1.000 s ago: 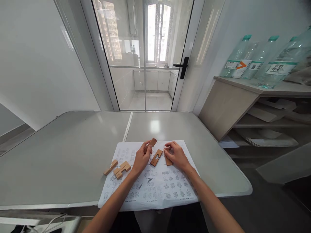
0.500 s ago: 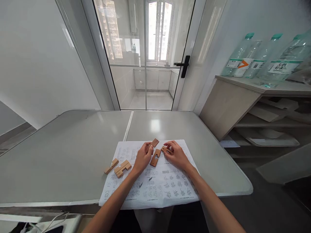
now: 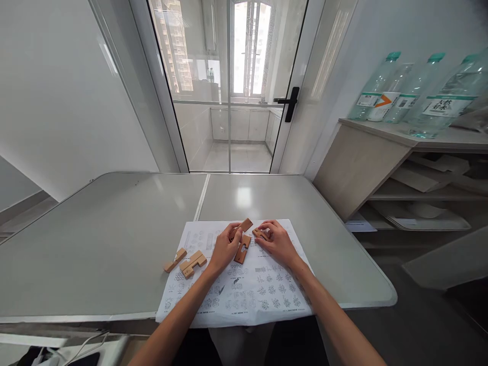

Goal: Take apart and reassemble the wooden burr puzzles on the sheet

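Note:
My left hand [image 3: 226, 246] is closed on a reddish-brown wooden puzzle piece [image 3: 247, 224], whose end sticks out past the fingertips toward the right. Another brown wooden piece with a slot, held in my right hand [image 3: 277, 241], shows a dark slotted piece end [image 3: 258, 233] between thumb and fingers. Below and between both hands, a notched dark wooden piece [image 3: 240, 254] lies on the printed sheet [image 3: 251, 300]. To the left rest paler pieces: a notched block pair [image 3: 193, 263] and a slim stick [image 3: 175, 260] that overlaps the sheet's edge.
The sheet covers part of a grey table [image 3: 114, 244]. Behind the table stands a glass door with a black handle [image 3: 292, 104]. A wooden shelf [image 3: 362, 157] at the right bears several plastic bottles [image 3: 400, 96] and papers. Cables [image 3: 87, 347] lie at the lower left.
My right hand has turned its piece from flat side to slotted side and lifted it. My left hand's piece has shifted slightly right. The notched piece between them has moved a little left.

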A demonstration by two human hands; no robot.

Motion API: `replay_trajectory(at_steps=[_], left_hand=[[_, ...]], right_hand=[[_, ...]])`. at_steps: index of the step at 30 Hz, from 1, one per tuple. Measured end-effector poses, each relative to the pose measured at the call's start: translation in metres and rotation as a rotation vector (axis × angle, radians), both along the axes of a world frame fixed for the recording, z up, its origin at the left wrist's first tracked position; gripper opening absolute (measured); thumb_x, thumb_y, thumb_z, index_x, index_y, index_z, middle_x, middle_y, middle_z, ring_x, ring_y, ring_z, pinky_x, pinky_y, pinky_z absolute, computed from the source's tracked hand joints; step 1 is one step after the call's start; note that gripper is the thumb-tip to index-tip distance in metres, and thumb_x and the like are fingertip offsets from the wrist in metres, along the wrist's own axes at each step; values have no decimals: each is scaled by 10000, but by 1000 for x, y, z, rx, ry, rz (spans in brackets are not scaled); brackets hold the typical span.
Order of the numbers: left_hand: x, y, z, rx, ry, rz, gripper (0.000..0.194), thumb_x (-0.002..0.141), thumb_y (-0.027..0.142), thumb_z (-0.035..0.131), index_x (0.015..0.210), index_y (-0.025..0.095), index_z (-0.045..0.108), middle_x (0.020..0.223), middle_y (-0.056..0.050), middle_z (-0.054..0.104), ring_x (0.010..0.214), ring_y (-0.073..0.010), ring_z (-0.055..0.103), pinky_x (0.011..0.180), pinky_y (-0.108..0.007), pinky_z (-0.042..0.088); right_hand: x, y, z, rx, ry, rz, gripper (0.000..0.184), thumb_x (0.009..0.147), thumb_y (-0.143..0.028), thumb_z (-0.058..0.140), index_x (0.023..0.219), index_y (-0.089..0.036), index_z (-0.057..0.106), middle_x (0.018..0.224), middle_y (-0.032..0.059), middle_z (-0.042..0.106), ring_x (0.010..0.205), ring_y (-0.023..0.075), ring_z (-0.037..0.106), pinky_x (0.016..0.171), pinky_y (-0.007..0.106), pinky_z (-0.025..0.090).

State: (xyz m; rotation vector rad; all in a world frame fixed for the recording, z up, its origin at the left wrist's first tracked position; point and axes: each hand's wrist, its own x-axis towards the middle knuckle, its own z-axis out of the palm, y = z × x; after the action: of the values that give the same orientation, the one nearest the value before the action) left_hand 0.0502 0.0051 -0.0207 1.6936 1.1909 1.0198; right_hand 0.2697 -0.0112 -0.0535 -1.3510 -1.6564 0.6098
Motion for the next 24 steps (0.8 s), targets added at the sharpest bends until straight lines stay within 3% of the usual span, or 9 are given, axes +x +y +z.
replay_trajectory(at_steps=[4, 7, 13, 17, 20, 24], left_hand=[[0, 0, -1, 4, 9, 0, 437, 1015, 563, 518, 1190, 198, 683, 751, 7, 673, 722, -183, 635, 736, -293, 480], [-1, 0, -2, 0, 2, -6, 438, 1013, 563, 524, 1203, 200, 677, 755, 8, 670, 717, -183, 625, 729, -292, 475], [-1, -1, -1, -8, 20, -15, 453, 1018, 582, 515, 1210, 204, 675, 771, 3, 682, 728, -192, 628, 710, -292, 464], [0, -2, 1, 5, 18, -26, 444, 1018, 576, 521, 1191, 201, 683, 738, 7, 677, 708, -188, 625, 713, -290, 465], [1, -3, 1, -10, -7, -52, 443, 1017, 571, 528, 1184, 198, 698, 666, 23, 642, 648, -178, 602, 681, -283, 460], [1, -5, 4, 6, 26, -79, 446, 1007, 574, 551, 1162, 198, 736, 748, 1, 697, 679, -176, 611, 665, -276, 445]], right_hand=[[-1, 1, -3, 48, -131, -192, 240, 873, -407, 764, 1022, -232, 695, 1082, 89, 665, 997, 284, 638, 891, 426, 535], [-2, 1, -4, 53, -249, -297, 232, 877, -439, 759, 897, -234, 651, 977, 87, 658, 952, 298, 614, 873, 438, 503], [-1, 2, -5, 49, -302, -221, 276, 965, -466, 653, 812, -236, 631, 906, 71, 696, 857, 261, 621, 853, 412, 472], [-1, 0, 2, 21, -151, -157, 387, 1038, -554, 531, 859, -236, 661, 815, 36, 705, 728, 215, 621, 723, 344, 462], [-4, -4, 9, -48, 2, -119, 433, 1062, -603, 460, 956, -238, 668, 652, -30, 618, 575, 176, 544, 621, 307, 423], [-8, -7, 14, -71, 115, -81, 413, 1069, -577, 431, 1016, -233, 654, 674, -34, 561, 594, 177, 502, 599, 299, 408]])
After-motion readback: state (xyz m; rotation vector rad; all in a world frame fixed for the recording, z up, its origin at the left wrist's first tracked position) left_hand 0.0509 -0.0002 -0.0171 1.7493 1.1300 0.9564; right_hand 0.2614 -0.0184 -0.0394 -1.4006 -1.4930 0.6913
